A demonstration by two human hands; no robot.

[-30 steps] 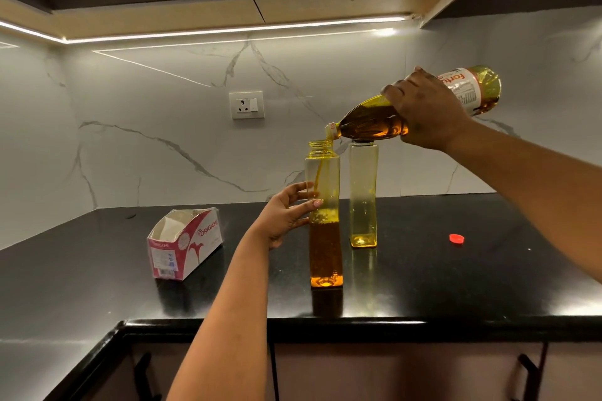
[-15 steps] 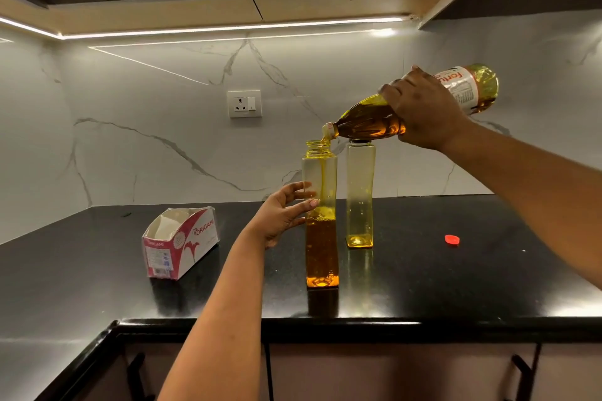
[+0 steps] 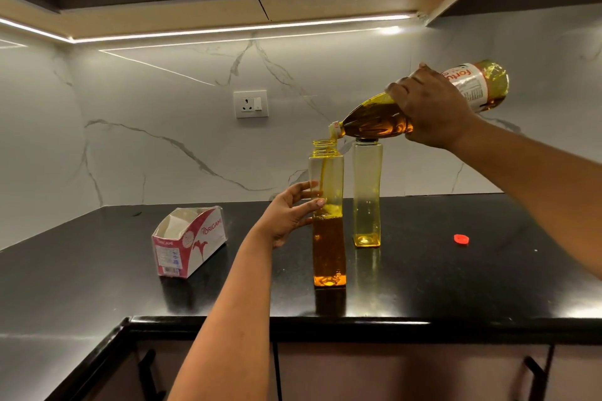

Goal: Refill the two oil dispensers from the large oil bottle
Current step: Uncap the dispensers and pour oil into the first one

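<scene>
My right hand grips the large oil bottle, tipped neck-down to the left, its mouth over the open top of the near dispenser. A thin stream of amber oil runs down inside that dispenser, which is about half full. My left hand rests against its left side, fingers spread around it. The second dispenser stands just behind and to the right, nearly empty with a little oil at the bottom; its top is partly hidden by the big bottle.
A black countertop carries everything. A small red cap lies to the right. An open red-and-white carton sits to the left. A wall socket is on the marble backsplash; cabinets hang overhead.
The oil level in the near dispenser has risen slightly. Both hands and the tipped bottle hold about the same pose.
</scene>
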